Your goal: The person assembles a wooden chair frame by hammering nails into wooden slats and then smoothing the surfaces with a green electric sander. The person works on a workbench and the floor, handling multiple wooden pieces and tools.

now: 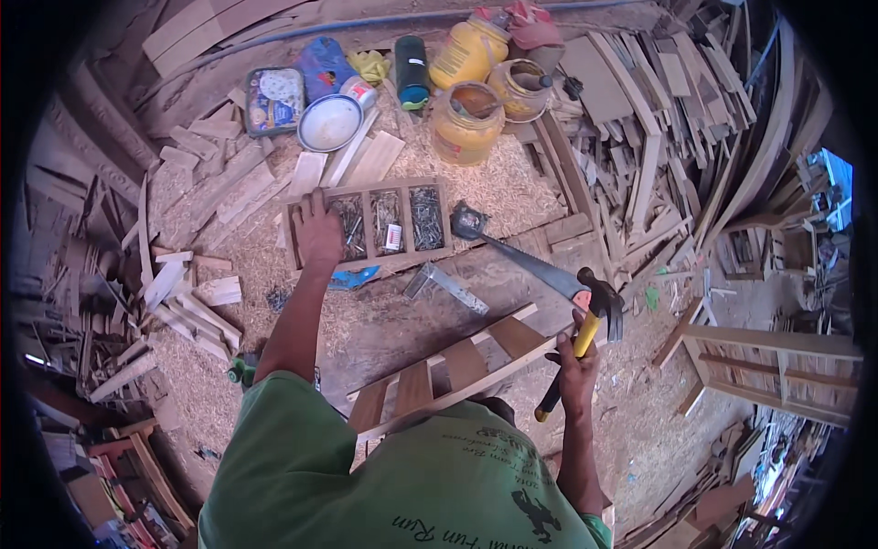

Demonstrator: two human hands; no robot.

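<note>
My left hand (317,229) reaches into the leftmost compartment of a wooden nail box (368,224), its fingers spread over the far rim and partly hiding that compartment. The other compartments hold many nails (427,220), and a small white and red container (393,237) lies among them. In my right hand (576,373) is a hammer (590,334) with a yellow and black handle, its dark claw head up. That hand is beside the right end of a slatted wooden frame (416,389) in front of my body. A handsaw (530,263) lies behind the hammer head.
A metal square (448,287) lies between box and frame. Behind the box stand a white bowl (330,123), yellow tubs (468,128) and a dark green bottle (412,71). Wood offcuts (197,302) lie left, stacked boards (640,128) right. A wooden frame (777,366) stands farther right.
</note>
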